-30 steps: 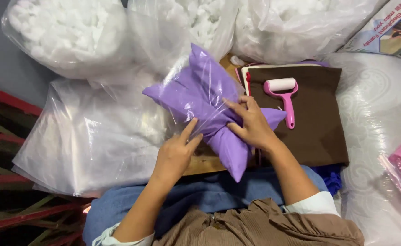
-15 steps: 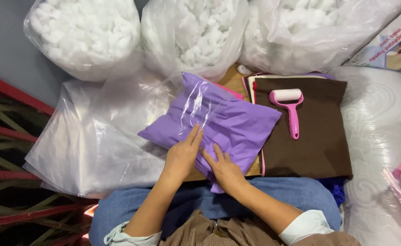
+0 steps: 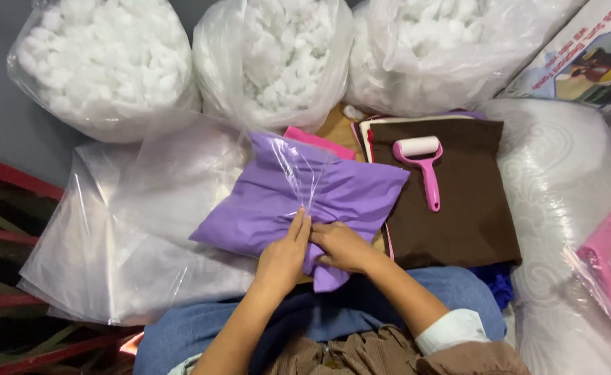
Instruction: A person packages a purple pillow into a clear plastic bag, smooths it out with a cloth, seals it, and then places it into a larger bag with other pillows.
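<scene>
While the purple pillow (image 3: 298, 198), a soft, plump fabric square part-sheathed in clear, glossy plastic film (image 3: 288, 163), lies on the person's lap edge, the left hand (image 3: 284, 253) presses its near edge with fingers straight and together, gripping nothing. The right hand (image 3: 340, 244) curls narrowly, pinching the pillow's lower corner. Just right lies flat brown cloth (image 3: 458, 208) bearing a pink lint roller (image 3: 422, 167) with a white cylinder. Behind stand 3 crinkled clear bags of white fluffy stuffing (image 3: 104, 62).
</scene>
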